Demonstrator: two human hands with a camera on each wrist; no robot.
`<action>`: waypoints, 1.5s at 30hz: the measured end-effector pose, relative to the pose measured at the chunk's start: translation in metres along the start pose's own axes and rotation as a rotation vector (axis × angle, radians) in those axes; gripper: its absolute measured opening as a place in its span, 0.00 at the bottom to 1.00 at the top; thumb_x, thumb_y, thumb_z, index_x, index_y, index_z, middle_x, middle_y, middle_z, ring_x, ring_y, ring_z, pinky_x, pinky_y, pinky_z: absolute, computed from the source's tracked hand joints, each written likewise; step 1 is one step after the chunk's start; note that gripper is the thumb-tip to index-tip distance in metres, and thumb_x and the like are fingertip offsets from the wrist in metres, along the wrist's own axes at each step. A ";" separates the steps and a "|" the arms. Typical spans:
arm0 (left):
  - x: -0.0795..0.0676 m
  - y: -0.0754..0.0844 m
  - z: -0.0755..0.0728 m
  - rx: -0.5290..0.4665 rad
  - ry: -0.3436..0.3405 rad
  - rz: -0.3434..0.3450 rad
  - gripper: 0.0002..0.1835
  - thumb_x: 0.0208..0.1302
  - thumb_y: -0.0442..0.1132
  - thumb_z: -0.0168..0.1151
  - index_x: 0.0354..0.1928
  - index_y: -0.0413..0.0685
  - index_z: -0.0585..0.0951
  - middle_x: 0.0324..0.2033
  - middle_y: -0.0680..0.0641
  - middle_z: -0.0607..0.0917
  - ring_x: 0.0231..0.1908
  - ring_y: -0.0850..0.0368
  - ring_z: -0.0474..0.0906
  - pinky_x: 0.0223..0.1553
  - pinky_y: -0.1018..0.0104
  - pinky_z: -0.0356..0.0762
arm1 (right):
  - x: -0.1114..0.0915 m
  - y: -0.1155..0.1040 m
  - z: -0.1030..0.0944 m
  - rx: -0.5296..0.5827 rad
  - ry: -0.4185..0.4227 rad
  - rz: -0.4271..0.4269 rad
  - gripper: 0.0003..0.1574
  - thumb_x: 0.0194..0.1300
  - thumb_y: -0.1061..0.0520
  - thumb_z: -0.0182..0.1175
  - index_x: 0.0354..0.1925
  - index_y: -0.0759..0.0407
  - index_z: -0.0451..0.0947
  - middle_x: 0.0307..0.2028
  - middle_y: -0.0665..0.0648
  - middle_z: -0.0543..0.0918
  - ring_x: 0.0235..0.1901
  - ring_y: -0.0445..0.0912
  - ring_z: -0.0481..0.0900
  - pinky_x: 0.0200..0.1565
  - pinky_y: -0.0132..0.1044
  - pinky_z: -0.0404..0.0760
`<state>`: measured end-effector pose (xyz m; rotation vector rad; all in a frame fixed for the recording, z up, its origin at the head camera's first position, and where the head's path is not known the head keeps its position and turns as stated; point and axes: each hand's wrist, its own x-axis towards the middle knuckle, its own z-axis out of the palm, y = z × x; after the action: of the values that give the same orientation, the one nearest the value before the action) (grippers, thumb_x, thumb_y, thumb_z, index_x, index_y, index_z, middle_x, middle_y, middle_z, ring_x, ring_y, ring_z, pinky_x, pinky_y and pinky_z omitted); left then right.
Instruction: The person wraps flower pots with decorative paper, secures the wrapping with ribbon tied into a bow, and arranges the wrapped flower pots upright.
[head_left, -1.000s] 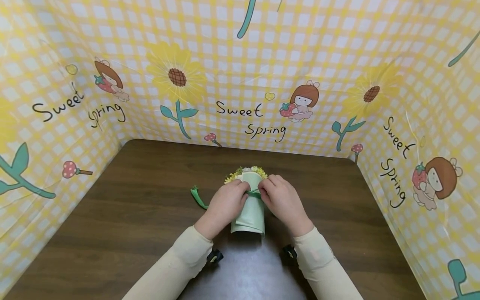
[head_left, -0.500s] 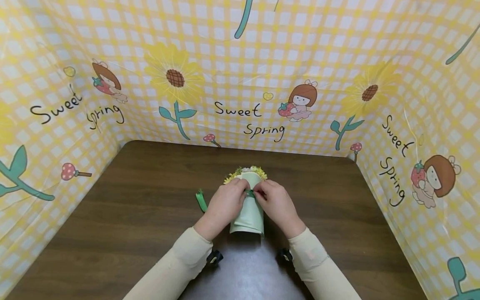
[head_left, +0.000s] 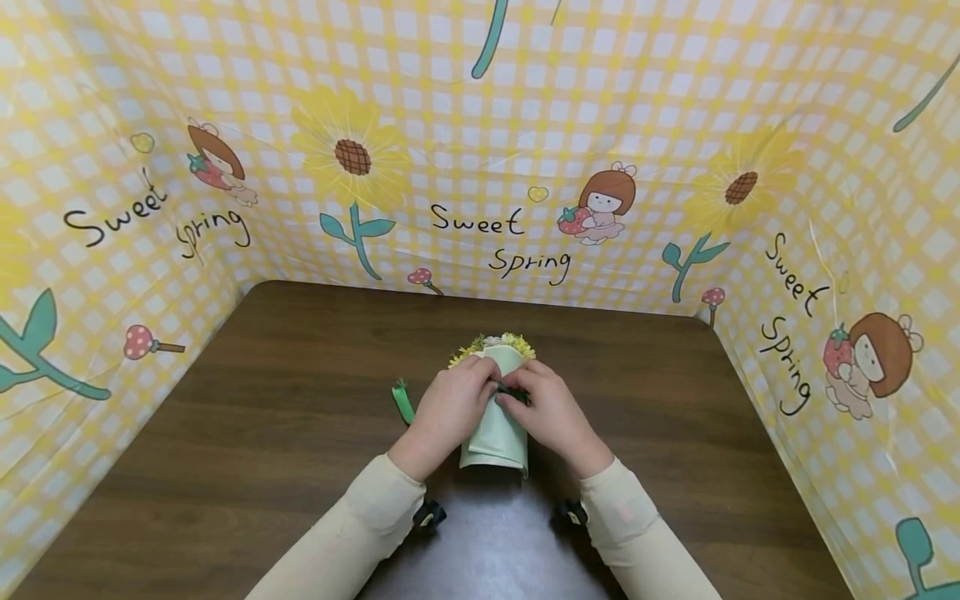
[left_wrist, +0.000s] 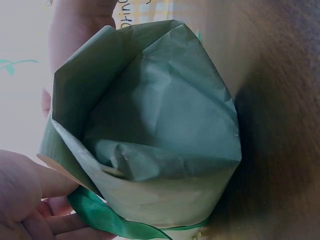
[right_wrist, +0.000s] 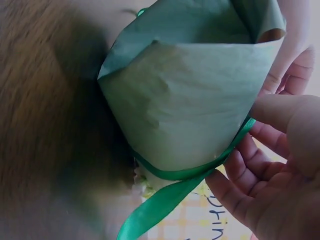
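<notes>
A bouquet wrapped in pale green paper (head_left: 498, 437) lies on the table, its yellow and white flowers (head_left: 519, 342) at the far end. Green ribbon (right_wrist: 165, 205) circles the paper. My left hand (head_left: 452, 402) is at the bouquet's left side, holding the ribbon (left_wrist: 105, 215) between thumb and fingers. From the right, my right hand (head_left: 553, 412) pinches the ribbon near the middle of the wrap, its thumb close to the left fingertips. Both wrist views look into the paper's open bottom end; the stems do not show. The fingers partly cover the crossing of the ribbon.
One loose ribbon end (head_left: 402, 402) lies on the dark wooden table (head_left: 300, 467) left of the left hand. Yellow checked cloth (head_left: 480, 150) with printed flowers and lettering encloses the table at the back and both sides.
My right hand has moved inward, toward the left fingertips and the middle of the wrap. The ribbon's loose left end has drawn slightly closer to the bouquet. The left hand stays put.
</notes>
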<state>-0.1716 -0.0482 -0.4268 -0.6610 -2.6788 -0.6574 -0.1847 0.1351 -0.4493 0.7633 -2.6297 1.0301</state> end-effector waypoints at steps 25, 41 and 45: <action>0.004 0.004 0.001 0.021 -0.002 -0.054 0.02 0.72 0.41 0.64 0.39 0.53 0.83 0.35 0.52 0.83 0.34 0.55 0.82 0.37 0.56 0.81 | 0.002 -0.001 0.005 -0.034 0.041 0.073 0.11 0.66 0.55 0.69 0.30 0.52 0.76 0.34 0.50 0.77 0.37 0.46 0.73 0.40 0.39 0.75; -0.002 0.007 -0.001 0.011 -0.024 -0.083 0.03 0.73 0.42 0.64 0.39 0.53 0.82 0.34 0.52 0.82 0.33 0.56 0.80 0.35 0.58 0.80 | -0.006 -0.011 -0.007 -0.357 0.159 0.011 0.10 0.60 0.57 0.74 0.30 0.52 0.80 0.29 0.49 0.79 0.30 0.45 0.77 0.33 0.38 0.79; -0.002 0.005 -0.001 -0.003 -0.015 -0.078 0.02 0.73 0.41 0.64 0.39 0.53 0.82 0.34 0.52 0.82 0.32 0.56 0.80 0.34 0.60 0.79 | -0.004 -0.012 -0.012 -0.249 0.120 0.047 0.08 0.61 0.60 0.73 0.31 0.51 0.82 0.30 0.48 0.80 0.30 0.42 0.77 0.34 0.37 0.80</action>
<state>-0.1674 -0.0457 -0.4245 -0.5664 -2.7300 -0.6789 -0.1743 0.1371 -0.4353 0.5678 -2.6164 0.7157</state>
